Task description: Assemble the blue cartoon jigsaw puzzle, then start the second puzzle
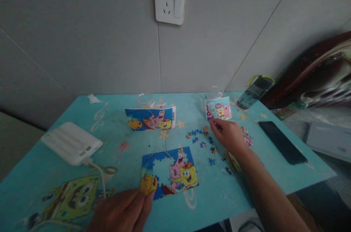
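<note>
A partly assembled jigsaw puzzle (189,173) with cartoon characters lies flat on the table, a gap in its left middle showing the tabletop. My left hand (126,208) is closed at the puzzle's lower left corner, thumb and fingertips pinching its edge. Farther right, my right hand (227,133) has its fingers pinched together just below a small standing picture card (219,108); whatever is between the fingertips is too small to make out. Loose blue puzzle pieces (203,144) lie scattered left of that hand. Another pile of pieces (246,136) is partly hidden behind the right wrist.
Behind the puzzle stands a picture card (150,119) matching its image. A white power bank (71,143) with a cable lies left. At right are a black phone (282,142) and a tilted water bottle (255,92). Clear round containers (145,99) stand near the wall.
</note>
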{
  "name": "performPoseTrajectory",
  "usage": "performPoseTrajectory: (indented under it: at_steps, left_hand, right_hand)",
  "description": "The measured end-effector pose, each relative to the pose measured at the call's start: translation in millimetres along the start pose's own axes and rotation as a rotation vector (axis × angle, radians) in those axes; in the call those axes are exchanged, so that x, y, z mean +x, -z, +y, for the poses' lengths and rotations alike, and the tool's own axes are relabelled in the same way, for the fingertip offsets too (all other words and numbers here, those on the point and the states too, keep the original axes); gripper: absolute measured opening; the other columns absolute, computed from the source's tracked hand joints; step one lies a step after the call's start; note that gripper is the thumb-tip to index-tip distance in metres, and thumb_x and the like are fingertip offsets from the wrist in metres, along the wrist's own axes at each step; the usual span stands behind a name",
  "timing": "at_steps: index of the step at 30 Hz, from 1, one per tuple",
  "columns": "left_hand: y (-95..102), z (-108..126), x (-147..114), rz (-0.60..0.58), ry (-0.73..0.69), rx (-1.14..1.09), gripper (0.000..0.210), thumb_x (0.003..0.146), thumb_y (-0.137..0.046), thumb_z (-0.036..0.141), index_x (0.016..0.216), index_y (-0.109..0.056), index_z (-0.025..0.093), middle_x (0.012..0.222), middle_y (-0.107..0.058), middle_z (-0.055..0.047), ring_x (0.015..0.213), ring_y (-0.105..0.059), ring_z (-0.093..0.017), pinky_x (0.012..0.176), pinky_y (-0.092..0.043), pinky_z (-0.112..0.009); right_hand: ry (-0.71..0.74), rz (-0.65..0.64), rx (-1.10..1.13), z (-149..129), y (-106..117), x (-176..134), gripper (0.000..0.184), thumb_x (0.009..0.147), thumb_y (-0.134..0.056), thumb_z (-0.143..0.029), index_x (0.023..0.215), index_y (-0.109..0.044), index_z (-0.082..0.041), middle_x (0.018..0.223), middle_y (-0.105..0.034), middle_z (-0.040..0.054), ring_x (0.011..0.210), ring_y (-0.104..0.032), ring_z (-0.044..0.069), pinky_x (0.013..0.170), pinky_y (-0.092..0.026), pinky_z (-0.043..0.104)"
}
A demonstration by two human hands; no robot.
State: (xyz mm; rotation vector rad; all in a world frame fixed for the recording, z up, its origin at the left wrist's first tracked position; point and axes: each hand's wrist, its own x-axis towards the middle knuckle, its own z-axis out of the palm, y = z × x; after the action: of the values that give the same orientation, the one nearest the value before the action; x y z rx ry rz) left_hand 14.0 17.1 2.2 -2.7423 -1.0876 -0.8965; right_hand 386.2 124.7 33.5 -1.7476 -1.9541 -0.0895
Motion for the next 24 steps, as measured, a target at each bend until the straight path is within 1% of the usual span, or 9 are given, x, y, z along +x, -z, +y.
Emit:
performPoseTrajectory:
  at_steps: [2,5,8,10,12,15,18,21,24]
  left_hand:
    - [-4.4,-5.5,-1.9,-0.002,0.028,-0.016,0.027,0.099,-0.054,0.016,0.073,-0.060,0.020,0.060,-0.058,0.003,0.050,-0.059,-0.012,0.053,-0.045,-0.028]
    - [-5.9,-7.0,0.0,-0.028,0.085,-0.084,0.030,0.100,-0.051,0.015,0.073,-0.063,0.020,0.062,-0.062,0.002,0.052,-0.062,-0.011,0.056,-0.047,-0.026]
    - [-3.3,-5.3,3.0,-0.058,0.145,-0.131,0.034,0.100,-0.050,0.016,0.069,-0.063,0.019,0.060,-0.063,0.001,0.052,-0.061,-0.010,0.058,-0.049,-0.022]
    - [-2.1,-3.7,3.9,-0.056,0.157,-0.135,0.036,0.100,-0.050,0.017,0.068,-0.064,0.019,0.058,-0.062,0.001,0.050,-0.060,-0.010,0.057,-0.050,-0.022]
    - [-2.4,-2.3,4.0,-0.055,0.151,-0.132,0.034,0.100,-0.050,0.018,0.071,-0.067,0.019,0.061,-0.064,0.000,0.051,-0.061,-0.011,0.058,-0.051,-0.022]
    - [-4.8,-1.5,2.8,-0.060,0.122,-0.120,0.030,0.101,-0.052,0.019,0.077,-0.070,0.019,0.067,-0.068,-0.001,0.055,-0.064,-0.012,0.062,-0.052,-0.025]
    - [-7.3,-2.7,0.0,-0.068,0.089,-0.112,0.028,0.101,-0.053,0.019,0.079,-0.070,0.019,0.070,-0.070,-0.001,0.057,-0.066,-0.013,0.061,-0.050,-0.028]
    - [-8.3,-4.4,-2.9,-0.087,0.085,-0.103,0.024,0.101,-0.054,0.020,0.084,-0.072,0.018,0.073,-0.071,-0.001,0.059,-0.067,-0.013,0.062,-0.051,-0.028]
    - [-7.1,-4.2,-2.8,-0.100,0.089,-0.099,0.028,0.101,-0.053,0.020,0.078,-0.070,0.019,0.067,-0.067,0.000,0.055,-0.064,-0.012,0.061,-0.051,-0.027]
  right_hand:
    - [-0.037,-0.048,0.005,2.2,-0.1,-3.8,0.025,0.096,-0.058,-0.040,0.095,-0.077,-0.024,0.071,-0.073,0.0035,0.058,-0.061,0.018,0.059,-0.035,0.029]
    - [-0.055,-0.171,0.036,-0.8,4.8,-4.4,0.028,0.097,-0.055,-0.041,0.102,-0.077,-0.024,0.080,-0.076,0.0046,0.067,-0.067,0.020,0.064,-0.042,0.029]
    - [-0.078,-0.292,0.043,-4.9,10.5,-2.1,0.027,0.097,-0.055,-0.041,0.102,-0.077,-0.025,0.084,-0.077,0.0045,0.073,-0.069,0.021,0.067,-0.044,0.029]
    - [-0.107,-0.360,0.040,-6.4,12.5,-1.6,0.025,0.093,-0.062,-0.044,0.101,-0.076,-0.026,0.084,-0.076,0.0034,0.074,-0.069,0.020,0.067,-0.044,0.029]
    - [-0.135,-0.408,0.030,-7.2,12.8,-2.1,0.025,0.089,-0.068,-0.047,0.102,-0.075,-0.026,0.084,-0.075,0.0024,0.073,-0.068,0.020,0.064,-0.043,0.028]
    - [-0.139,-0.430,0.040,-8.2,11.6,-3.9,0.026,0.088,-0.071,-0.047,0.104,-0.072,-0.026,0.086,-0.075,0.0018,0.073,-0.067,0.019,0.063,-0.041,0.027]
    - [-0.116,-0.426,0.079,-9.1,10.9,-5.0,0.022,0.089,-0.071,-0.044,0.099,-0.072,-0.024,0.088,-0.074,0.0021,0.076,-0.066,0.018,0.066,-0.043,0.027]
    - [-0.111,-0.427,0.106,-9.7,11.2,-5.3,0.019,0.088,-0.072,-0.040,0.097,-0.071,-0.023,0.087,-0.074,0.0020,0.077,-0.066,0.018,0.068,-0.043,0.027]
    - [-0.115,-0.419,0.135,-9.3,10.8,-5.4,0.018,0.088,-0.072,-0.038,0.098,-0.071,-0.022,0.087,-0.073,0.0018,0.076,-0.066,0.018,0.068,-0.043,0.027]
